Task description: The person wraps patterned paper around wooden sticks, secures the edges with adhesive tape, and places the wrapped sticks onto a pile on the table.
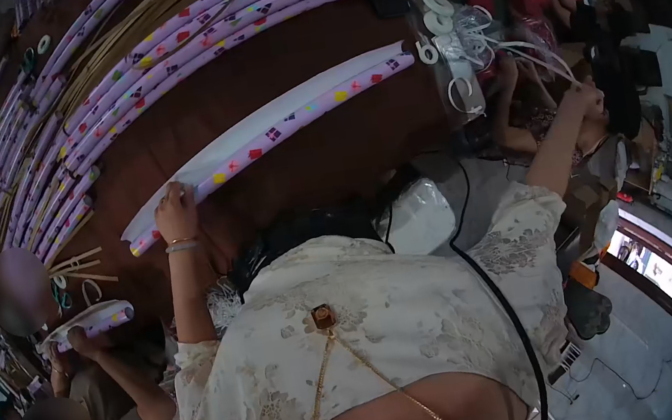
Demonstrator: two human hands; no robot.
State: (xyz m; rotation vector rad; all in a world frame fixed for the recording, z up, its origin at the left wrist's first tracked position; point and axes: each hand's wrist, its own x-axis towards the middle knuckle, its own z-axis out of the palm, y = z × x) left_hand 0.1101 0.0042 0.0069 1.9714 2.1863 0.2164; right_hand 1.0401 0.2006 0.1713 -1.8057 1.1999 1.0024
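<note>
A partly unrolled roll of lilac wrapping paper (285, 131) with a colourful gift print lies across the dark table, its white inner side showing. My left hand (175, 210) is closed on the roll near its left end, fingers bent over the paper. Out to the right, my right hand (584, 102) is raised, its fingers closed around thin white strips (535, 57). These strips trail back toward a clear plastic bag (474, 37). The fingertips of my right hand are hard to make out.
Many finished lilac rolls (180, 38) are stacked along the far and left sides of the brown table (288, 61). White tape rolls (437, 12) lie near the bag. A co-worker (92, 377) at the left holds another roll (105, 318). More people sit at the right. A black cable (489, 274) hangs before me.
</note>
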